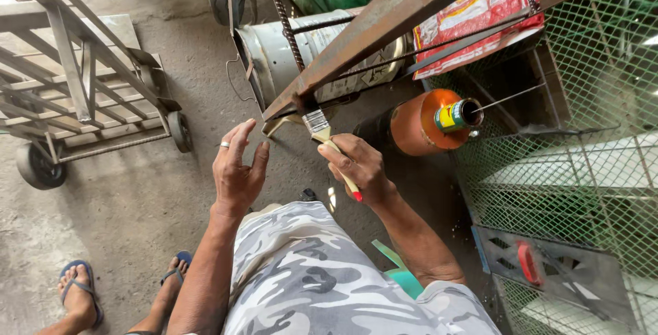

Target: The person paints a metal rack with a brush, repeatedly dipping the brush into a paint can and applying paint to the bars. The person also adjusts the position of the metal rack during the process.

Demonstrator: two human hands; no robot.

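Note:
My right hand [360, 165] grips a paintbrush [327, 141] with a pale wooden handle and a red tip. Its bristles touch the lower end of a rusty angle-iron bar [384, 23] that slants up to the right. My left hand [238, 167] hovers beside it with fingers spread, a ring on one finger, holding nothing. An orange cylinder [419, 124] with a small paint tin [456, 115] set on it stands just right of the brush.
A metal trolley [89, 95] with wheels stands at the left on the concrete floor. A dented metal drum [301, 50] sits behind the bar. Green wire mesh panels [589, 163] fill the right side. My feet in blue sandals [82, 294] are at the bottom left.

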